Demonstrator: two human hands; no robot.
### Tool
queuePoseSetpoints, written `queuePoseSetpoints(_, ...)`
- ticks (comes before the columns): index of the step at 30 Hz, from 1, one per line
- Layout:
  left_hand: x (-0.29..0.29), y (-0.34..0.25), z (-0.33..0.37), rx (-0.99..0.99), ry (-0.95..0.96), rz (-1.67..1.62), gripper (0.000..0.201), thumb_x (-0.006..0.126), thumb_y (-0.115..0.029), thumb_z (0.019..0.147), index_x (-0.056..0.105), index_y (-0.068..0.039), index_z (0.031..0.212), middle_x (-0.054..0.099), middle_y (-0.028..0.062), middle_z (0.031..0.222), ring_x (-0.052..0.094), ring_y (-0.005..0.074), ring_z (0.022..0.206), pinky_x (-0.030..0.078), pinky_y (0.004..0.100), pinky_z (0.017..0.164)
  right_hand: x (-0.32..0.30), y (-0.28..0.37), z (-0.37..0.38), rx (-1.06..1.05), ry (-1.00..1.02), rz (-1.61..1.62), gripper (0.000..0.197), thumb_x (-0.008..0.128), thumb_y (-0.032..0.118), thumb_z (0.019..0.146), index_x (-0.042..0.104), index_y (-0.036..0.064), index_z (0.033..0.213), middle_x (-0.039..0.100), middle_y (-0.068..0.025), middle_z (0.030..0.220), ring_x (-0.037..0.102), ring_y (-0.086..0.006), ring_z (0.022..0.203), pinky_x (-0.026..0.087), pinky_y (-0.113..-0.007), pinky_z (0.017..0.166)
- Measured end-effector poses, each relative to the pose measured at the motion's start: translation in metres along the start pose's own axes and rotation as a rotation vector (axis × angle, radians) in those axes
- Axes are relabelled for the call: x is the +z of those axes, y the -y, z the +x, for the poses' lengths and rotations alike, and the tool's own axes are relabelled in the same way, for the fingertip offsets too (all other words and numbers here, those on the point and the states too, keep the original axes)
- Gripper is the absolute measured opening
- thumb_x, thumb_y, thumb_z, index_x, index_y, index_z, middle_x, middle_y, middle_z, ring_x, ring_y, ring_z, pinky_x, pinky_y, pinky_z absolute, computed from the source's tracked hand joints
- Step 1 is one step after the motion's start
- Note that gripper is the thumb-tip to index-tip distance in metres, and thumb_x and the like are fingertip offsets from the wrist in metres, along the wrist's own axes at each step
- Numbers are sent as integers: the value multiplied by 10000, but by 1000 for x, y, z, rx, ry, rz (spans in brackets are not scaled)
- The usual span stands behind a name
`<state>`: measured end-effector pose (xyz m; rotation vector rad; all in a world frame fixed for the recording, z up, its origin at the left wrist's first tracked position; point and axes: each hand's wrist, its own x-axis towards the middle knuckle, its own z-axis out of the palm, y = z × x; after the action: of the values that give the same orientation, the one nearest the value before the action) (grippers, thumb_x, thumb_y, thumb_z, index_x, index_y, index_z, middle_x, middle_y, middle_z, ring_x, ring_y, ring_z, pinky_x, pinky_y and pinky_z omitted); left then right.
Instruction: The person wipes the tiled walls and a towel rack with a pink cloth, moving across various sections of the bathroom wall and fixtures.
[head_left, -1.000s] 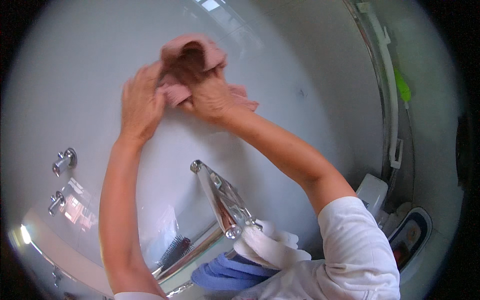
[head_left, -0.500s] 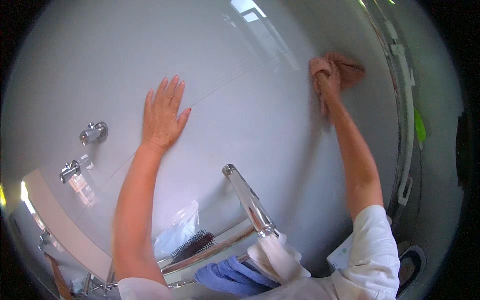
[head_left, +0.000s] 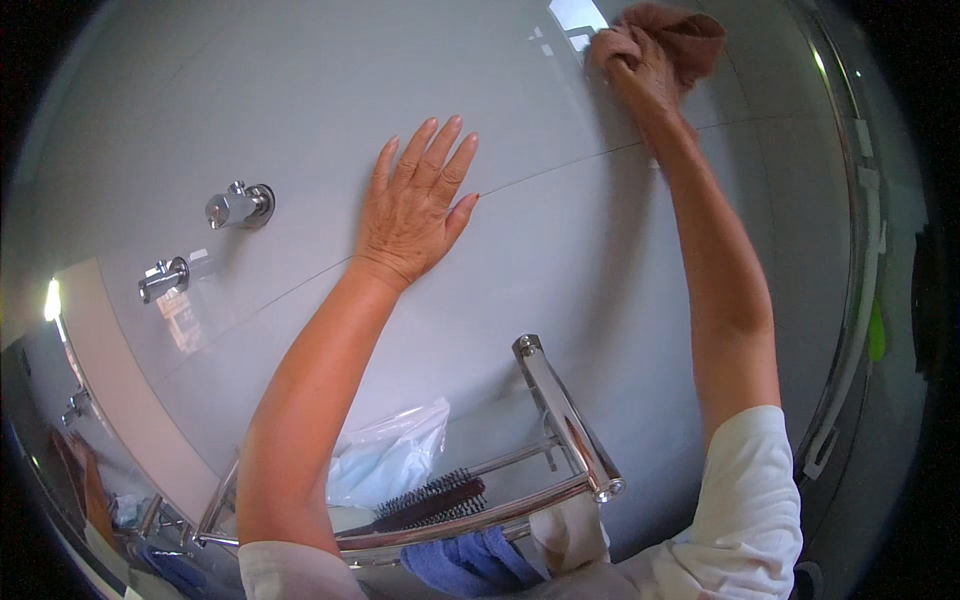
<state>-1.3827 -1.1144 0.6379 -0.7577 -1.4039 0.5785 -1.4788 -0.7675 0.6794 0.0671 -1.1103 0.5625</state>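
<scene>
My left hand (head_left: 415, 205) lies flat on the glossy grey wall (head_left: 560, 250), its fingers stretched out and slightly spread across a thin tile joint. High on the right, my right hand (head_left: 650, 80) presses a bunched reddish-brown cloth (head_left: 690, 38) against the same wall, beside a bright reflection. The cloth wraps over my fingers and hides part of them. To the left of my left hand, a chrome valve (head_left: 240, 206) sticks out of the wall, with a second valve (head_left: 163, 280) lower down.
Below is a chrome rack (head_left: 570, 415) holding a clear bag with pale blue contents (head_left: 390, 462) and a dark hairbrush (head_left: 430, 503). A blue towel (head_left: 470, 562) and a whitish cloth (head_left: 570, 535) hang from it. A mirror edge (head_left: 125, 370) stands left; a white-and-metal frame (head_left: 862, 260) runs along the right.
My right hand has moved the cloth upward along the wall. The view has shifted, and the rack and valves show differently. My left hand remains flat on the wall.
</scene>
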Motion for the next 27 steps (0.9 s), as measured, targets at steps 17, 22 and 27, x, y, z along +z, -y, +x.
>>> queuePoseSetpoints(17, -33, 30, 10, -193, -218, -219, 514, 475, -341, 929, 415, -179, 1413, 381, 99, 1462, 311, 292, 1373, 183, 498, 1121, 14, 236, -94, -580, 366, 593, 560, 676, 370, 753, 567, 109, 1236, 577, -136, 1228, 484, -346, 1166, 326, -474, 1003)
queuePoseSetpoints(22, -40, 49, -28, -289, -62, -183, 471, 490, -327, 927, 452, -170, 1370, 473, 147, 1363, 410, 320, 1274, 253, 465, 1075, 4, 268, -123, -756, 445, 670, 511, 696, 342, 732, 603, 108, 1177, 605, -88, 1203, 494, -299, 1158, 315, -466, 1022)
queuePoseSetpoints(27, -80, 60, -85, -279, 150, -371, 514, 465, -321, 948, 392, -130, 1420, 430, 172, 1404, 356, 347, 1330, 232, 488, 1101, -15, 292, -159, -857, 643, 657, 472, 693, 325, 708, 625, 122, 1129, 579, -64, 1220, 466, -283, 1194, 276, -463, 1073)
